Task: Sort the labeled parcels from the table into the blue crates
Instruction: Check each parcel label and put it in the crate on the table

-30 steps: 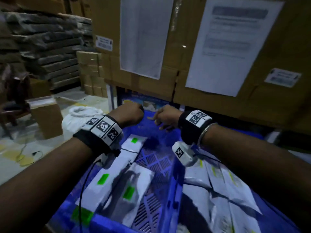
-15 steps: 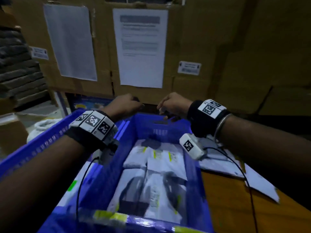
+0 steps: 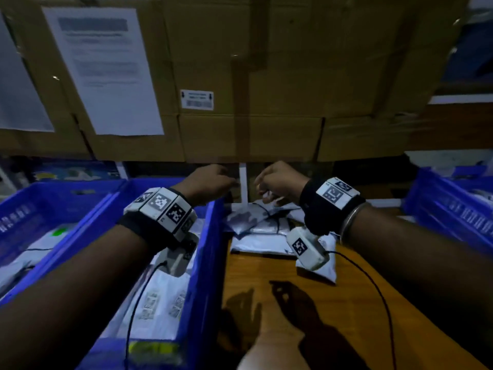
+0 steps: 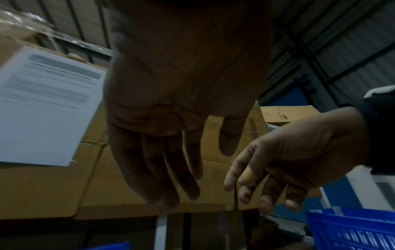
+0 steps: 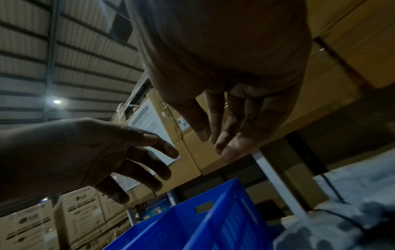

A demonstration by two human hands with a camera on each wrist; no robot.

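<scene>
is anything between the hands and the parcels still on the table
Nothing visible. Both the left hand and right hand hang empty with relaxed fingers above the pile of parcels on the table; only air lies between. The nearest blue crate sits left of the pile.

View swung right: crate with green-tagged parcels slid to far left, crate with yellow-tagged parcels went from centre to left of centre. Wooden surface took up lower right. Parcel pile on surface came into full view. Third blue crate appeared at right edge. Left hand moved from over crate's far rim to its right corner. Right hand moved off crate, came over parcel pile. Both hands empty, fingers loosely hanging.
</scene>
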